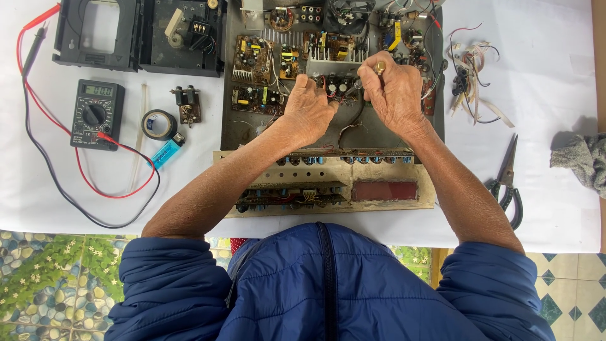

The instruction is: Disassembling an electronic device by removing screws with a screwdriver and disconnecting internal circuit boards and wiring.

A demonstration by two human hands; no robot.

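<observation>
Two hands work inside an opened amplifier chassis (246, 129) that lies flat on a white-covered worktop (549, 38). The chassis is a shallow grey metal tray, worn and dusty, with a pale, scuffed front panel (328, 170) turned toward the person. It holds several brown circuit boards (252, 60) crowded with capacitors, coils and yellow parts, a finned silver heat sink (331, 66), and loose wires in red, black and white. A long narrow board (293, 196) and a dark red display window (385, 190) sit along the front panel.

The right hand (394, 95) is closed around a tool with a brass-coloured cap (379, 65), held upright over the middle boards; the tool's tip is hidden by the fingers. The left hand (307, 107) rests just beside it, fingers curled down onto the components, and whether it pinches anything cannot be told.

Left of the chassis lie a black digital multimeter (96, 113) with red and black leads (57, 164), a roll of black tape (159, 124), a blue lighter (166, 151) and a small switch part (187, 104). Black plastic housing parts (139, 31) lie at the top left. To the right are a bundle of cut wires (470, 79), scissors (508, 183) and a grey rag (577, 158).
</observation>
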